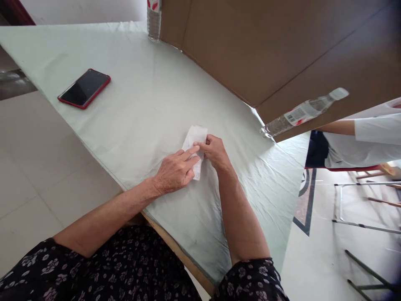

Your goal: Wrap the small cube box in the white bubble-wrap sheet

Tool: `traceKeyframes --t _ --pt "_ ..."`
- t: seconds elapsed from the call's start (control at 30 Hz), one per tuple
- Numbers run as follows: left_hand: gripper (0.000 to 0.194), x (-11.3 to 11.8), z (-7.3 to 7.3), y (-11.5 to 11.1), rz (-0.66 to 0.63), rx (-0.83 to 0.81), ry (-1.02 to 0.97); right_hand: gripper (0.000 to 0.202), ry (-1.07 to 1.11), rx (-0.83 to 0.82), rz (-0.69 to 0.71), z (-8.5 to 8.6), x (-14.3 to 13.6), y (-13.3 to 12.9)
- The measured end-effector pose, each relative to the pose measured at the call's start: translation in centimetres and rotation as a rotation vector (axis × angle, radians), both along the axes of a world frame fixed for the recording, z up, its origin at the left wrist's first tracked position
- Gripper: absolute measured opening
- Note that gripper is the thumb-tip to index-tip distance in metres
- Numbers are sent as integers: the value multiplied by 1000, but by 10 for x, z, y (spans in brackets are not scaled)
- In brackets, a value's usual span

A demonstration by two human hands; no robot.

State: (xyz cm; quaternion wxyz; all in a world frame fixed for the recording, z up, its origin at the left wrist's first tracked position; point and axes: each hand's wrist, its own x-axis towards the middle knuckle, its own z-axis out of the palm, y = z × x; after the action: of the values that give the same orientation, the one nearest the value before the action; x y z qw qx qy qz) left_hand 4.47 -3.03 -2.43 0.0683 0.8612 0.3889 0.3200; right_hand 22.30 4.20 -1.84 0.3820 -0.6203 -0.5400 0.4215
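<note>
A small folded white paper or tissue (196,134) lies on the pale green tablecloth (134,108), near the table's front edge. My left hand (176,171) rests over its lower left part, with the index and middle fingers stretched out across it. At its right edge, my right hand (216,151) pinches the paper between thumb and fingers. Part of the paper is hidden under the fingers of both hands.
A phone in a red case (84,88) lies at the left. Large brown cardboard (250,50) stands at the back right, with a plastic bottle (154,21) and another bottle (305,112) against it. A person in a white sleeve (376,129) is beyond; metal frames (369,227) stand right.
</note>
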Motion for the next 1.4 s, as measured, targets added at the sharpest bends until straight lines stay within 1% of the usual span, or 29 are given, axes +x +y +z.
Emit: traceKeyframes --t 0.07,0.13,0.23,0.3,0.43,0.53,0.63,0.77,0.8,0.87,0.97,1.0,1.03,1.1,1.17,1.2,1.3,1.4 --pt "38 0 0 0 -3 1 2 22 93 27 0 -1 -5 0" --pt "38 0 0 0 -8 5 4 18 184 74 -54 -4 -11 -3" --pt "38 1 0 0 -24 10 -10 21 264 138 -159 -10 -18 -7" --pt "40 1 -1 1 -31 -4 -30 24 263 160 -190 -14 -21 -8" --pt "41 1 -4 2 -36 -54 -84 29 246 141 -192 -17 -26 -9" --pt "38 1 -6 1 -24 -72 -136 33 287 146 -165 -12 -28 -13" --pt "33 1 -6 -1 46 -90 -172 33 286 191 -133 -3 -31 -25" --pt "25 1 -7 -3 206 -130 -246 26 222 253 -102 9 -35 -51" --pt "26 1 -7 -2 232 -136 -273 25 199 273 -93 12 -35 -58" --pt "34 0 -8 -1 251 -137 -320 22 131 318 -82 13 -36 -73" --pt "52 -2 -10 2 212 -127 -339 18 -22 395 -52 10 -35 -95" --pt "54 -3 -11 2 190 -133 -329 18 -75 424 -31 8 -34 -101" --pt "53 -4 -12 3 170 -147 -315 19 -121 452 -6 5 -32 -106" --pt "42 -5 -12 4 133 -195 -288 22 -181 503 49 0 -26 -113" --pt "31 -8 -11 6 99 -240 -272 25 -201 547 97 -4 -20 -118" --pt "28 -11 -11 7 76 -254 -271 25 -212 567 120 -7 -17 -119" --pt "31 -22 -7 10 -55 -288 -280 27 -286 626 183 -13 -11 -121" --pt "43 -32 -6 11 -225 -326 -257 36 -366 705 224 -21 -9 -119"
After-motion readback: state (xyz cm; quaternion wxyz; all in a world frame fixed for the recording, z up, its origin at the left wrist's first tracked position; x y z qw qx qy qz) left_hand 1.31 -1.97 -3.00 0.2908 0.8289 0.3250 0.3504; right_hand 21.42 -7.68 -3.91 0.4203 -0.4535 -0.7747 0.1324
